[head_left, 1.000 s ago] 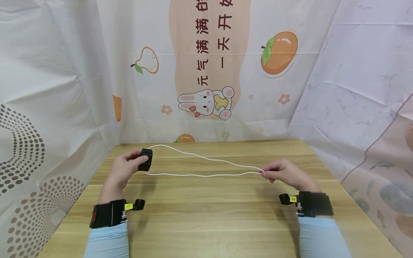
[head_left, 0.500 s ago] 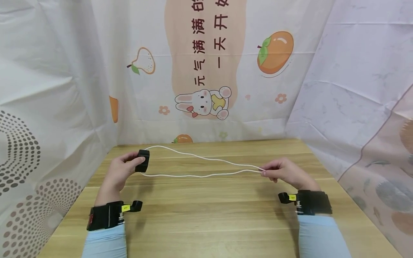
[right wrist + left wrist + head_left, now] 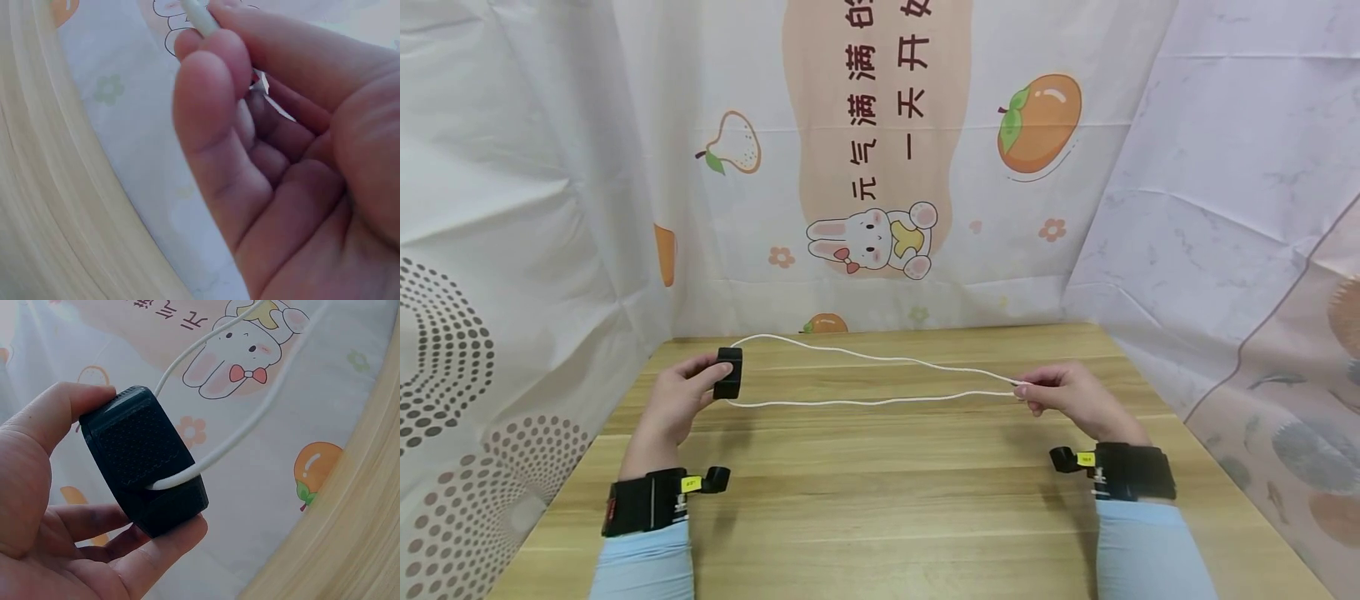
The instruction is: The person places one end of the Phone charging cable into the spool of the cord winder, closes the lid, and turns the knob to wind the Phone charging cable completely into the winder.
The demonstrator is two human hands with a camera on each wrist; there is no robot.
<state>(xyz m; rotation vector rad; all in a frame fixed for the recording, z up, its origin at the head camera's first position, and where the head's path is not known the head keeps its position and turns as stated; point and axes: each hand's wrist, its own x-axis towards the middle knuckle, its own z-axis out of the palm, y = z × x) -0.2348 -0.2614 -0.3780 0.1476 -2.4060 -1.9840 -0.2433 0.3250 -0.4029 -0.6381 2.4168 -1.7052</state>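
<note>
My left hand (image 3: 674, 398) grips a small black case (image 3: 728, 373) between thumb and fingers, above the left part of the table. In the left wrist view the case (image 3: 144, 447) has a dotted texture on its broad face, and a white cord (image 3: 228, 442) comes out of its lower part. Two strands of the white cord (image 3: 865, 357) stretch across to the right side, where my right hand (image 3: 1075, 398) pinches them together at thumb and fingertips. In the right wrist view a pale cord end (image 3: 201, 17) shows beyond the fingertips of the right hand (image 3: 281, 156); the other fingers are curled inward.
The wooden table (image 3: 880, 500) lies under both hands. A printed cloth (image 3: 880, 308) with fruit and a rabbit hangs along its back edge, and further cloths close in the left and right sides. Black bands (image 3: 643, 504) with small cameras circle both wrists.
The right hand has shifted a little to the right with the cord, and the left hand slightly to the left with the case. The two strands now run a bit straighter and farther apart.
</note>
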